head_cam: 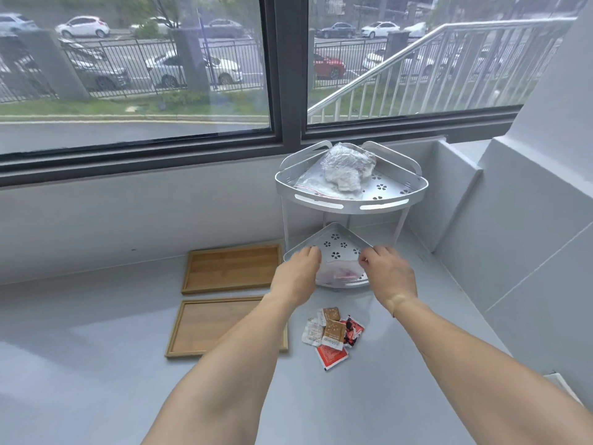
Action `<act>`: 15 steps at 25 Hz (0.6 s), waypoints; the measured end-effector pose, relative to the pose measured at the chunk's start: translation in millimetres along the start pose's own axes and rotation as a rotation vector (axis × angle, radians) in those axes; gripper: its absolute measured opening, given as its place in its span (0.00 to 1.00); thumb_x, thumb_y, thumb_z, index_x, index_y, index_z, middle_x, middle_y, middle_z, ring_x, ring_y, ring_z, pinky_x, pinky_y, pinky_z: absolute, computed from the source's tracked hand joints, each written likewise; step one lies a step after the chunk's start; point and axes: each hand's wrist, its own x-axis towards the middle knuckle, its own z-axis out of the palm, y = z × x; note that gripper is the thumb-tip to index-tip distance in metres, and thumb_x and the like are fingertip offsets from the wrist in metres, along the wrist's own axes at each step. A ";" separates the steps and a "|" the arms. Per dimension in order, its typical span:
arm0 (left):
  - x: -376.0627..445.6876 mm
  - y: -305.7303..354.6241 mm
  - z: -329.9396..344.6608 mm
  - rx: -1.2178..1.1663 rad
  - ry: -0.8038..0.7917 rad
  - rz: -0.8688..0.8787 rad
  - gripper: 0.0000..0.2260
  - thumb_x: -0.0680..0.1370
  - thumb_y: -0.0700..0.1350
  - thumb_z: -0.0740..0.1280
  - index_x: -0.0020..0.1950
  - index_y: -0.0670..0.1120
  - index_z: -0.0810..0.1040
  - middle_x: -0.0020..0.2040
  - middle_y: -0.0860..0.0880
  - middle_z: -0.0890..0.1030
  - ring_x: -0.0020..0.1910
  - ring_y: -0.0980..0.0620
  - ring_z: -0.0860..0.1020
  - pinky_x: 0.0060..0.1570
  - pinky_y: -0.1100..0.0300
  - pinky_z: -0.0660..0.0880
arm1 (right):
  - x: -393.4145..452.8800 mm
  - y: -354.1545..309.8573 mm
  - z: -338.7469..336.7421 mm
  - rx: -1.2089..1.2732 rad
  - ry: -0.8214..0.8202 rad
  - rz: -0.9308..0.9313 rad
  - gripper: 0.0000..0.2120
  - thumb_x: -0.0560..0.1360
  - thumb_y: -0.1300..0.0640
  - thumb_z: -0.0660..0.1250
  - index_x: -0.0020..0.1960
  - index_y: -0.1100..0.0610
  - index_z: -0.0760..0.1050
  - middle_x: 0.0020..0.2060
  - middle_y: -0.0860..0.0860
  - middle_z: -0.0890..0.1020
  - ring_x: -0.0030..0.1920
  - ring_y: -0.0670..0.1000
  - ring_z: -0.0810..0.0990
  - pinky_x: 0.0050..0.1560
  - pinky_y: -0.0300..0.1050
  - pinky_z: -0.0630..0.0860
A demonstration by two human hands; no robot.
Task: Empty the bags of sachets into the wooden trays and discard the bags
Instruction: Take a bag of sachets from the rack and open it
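My left hand [301, 268] and right hand [385, 271] pinched the bag [340, 273] on the lower shelf [333, 242], to lift it toward the trays [231, 268].

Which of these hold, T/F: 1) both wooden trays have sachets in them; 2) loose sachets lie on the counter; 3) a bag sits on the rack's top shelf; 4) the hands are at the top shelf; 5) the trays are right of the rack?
1) False. The far wooden tray and the near wooden tray show only bare wood.
2) True. The sachets lie in a pile on the counter, beside the near tray.
3) True. A crumpled bag lies on the top shelf.
4) False. The left hand and right hand are at the bottom shelf, on a clear bag.
5) False. They lie left of the rack.
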 end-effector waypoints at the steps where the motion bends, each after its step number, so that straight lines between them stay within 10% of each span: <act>1: -8.3 -5.9 -7.6 -0.013 0.022 -0.008 0.08 0.80 0.34 0.59 0.55 0.46 0.67 0.53 0.49 0.74 0.49 0.45 0.73 0.37 0.53 0.68 | -1.9 -11.1 -4.7 0.030 0.029 -0.002 0.07 0.81 0.56 0.60 0.52 0.52 0.77 0.49 0.50 0.81 0.52 0.55 0.75 0.41 0.44 0.66; 15: -203.8 -133.3 -46.6 -0.625 0.196 -0.302 0.05 0.81 0.41 0.62 0.47 0.49 0.72 0.41 0.55 0.76 0.41 0.53 0.74 0.40 0.66 0.69 | -109.9 -165.7 5.2 0.729 -0.257 -0.080 0.05 0.74 0.57 0.72 0.41 0.48 0.79 0.37 0.42 0.82 0.39 0.40 0.79 0.44 0.40 0.76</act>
